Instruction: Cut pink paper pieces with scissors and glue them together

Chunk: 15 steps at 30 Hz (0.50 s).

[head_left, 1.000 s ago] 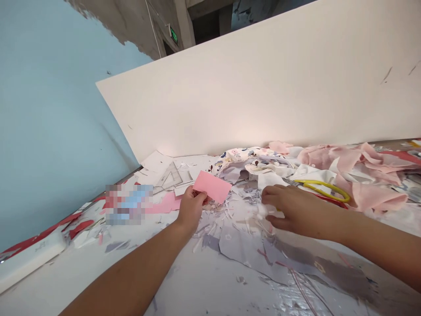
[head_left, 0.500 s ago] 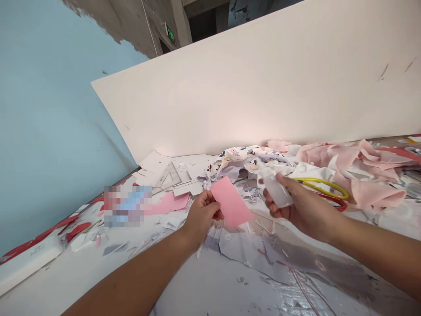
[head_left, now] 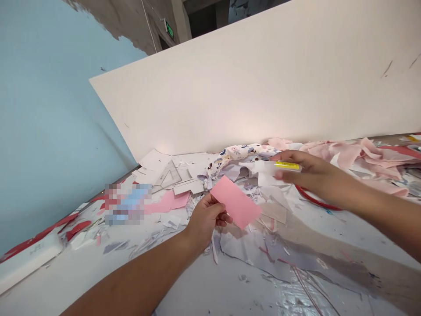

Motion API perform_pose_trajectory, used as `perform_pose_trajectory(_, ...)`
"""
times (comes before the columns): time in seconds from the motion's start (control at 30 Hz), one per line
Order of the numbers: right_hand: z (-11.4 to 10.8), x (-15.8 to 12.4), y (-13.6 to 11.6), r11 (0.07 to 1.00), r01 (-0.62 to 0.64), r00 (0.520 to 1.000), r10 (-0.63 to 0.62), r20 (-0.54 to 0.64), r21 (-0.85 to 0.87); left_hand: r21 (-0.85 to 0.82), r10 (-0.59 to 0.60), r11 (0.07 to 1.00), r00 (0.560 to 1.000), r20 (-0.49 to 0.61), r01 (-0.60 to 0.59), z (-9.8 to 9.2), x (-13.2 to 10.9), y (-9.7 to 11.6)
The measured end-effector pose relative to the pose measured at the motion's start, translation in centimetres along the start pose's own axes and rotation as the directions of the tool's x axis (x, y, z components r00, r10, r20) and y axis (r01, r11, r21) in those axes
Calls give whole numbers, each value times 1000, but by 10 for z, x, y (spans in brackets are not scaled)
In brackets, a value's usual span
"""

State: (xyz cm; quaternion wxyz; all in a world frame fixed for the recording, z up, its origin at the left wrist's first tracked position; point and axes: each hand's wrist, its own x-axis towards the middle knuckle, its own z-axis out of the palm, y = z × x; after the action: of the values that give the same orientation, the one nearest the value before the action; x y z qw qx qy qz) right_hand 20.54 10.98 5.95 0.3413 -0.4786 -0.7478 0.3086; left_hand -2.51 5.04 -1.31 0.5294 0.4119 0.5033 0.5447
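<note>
Flat white surface (head_left: 197,289): ran from the near edge to a far edge strewn with cuttings.
Thin pink cords (head_left: 300,277): lay loosely toward the near edge, right of the middle.
Thin grey cut sheet (head_left: 246,255): lay flat under the far ends of the cords.
Left hand (head_left: 207,221): had thumb and fingers clamped on the left side of the card.
Rectangular pink paper card (head_left: 235,202): was held over the middle of the surface.
Red curved handle (head_left: 317,201): lay partly hidden below the right hand (head_left: 312,175).
Right hand: was closed around the bottle.
Translucent white squeeze bottle with a yellow label (head_left: 263,166): pointed its nozzle leftward, apart from the card.
Clear triangular ruler (head_left: 164,179): lay toward the far left corner.
White floral cloth (head_left: 235,152): lay bunched near the far edge.
Tall white panel (head_left: 246,87): stood along the far edge.
</note>
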Motion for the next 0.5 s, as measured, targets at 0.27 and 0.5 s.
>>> perform_pose_trajectory(0.27, -3, 9, 11, 993, -104, 995, 104, -11, -59, 32, 6, 999, 1000, 25, -7, 0, -3, 1)
perform_pose_trajectory(0.5, 22, 9, 21, 820, -51, 987, 130, -98, 569, 62, -32, 998, 993, 111, 26, -1, 0, 0)
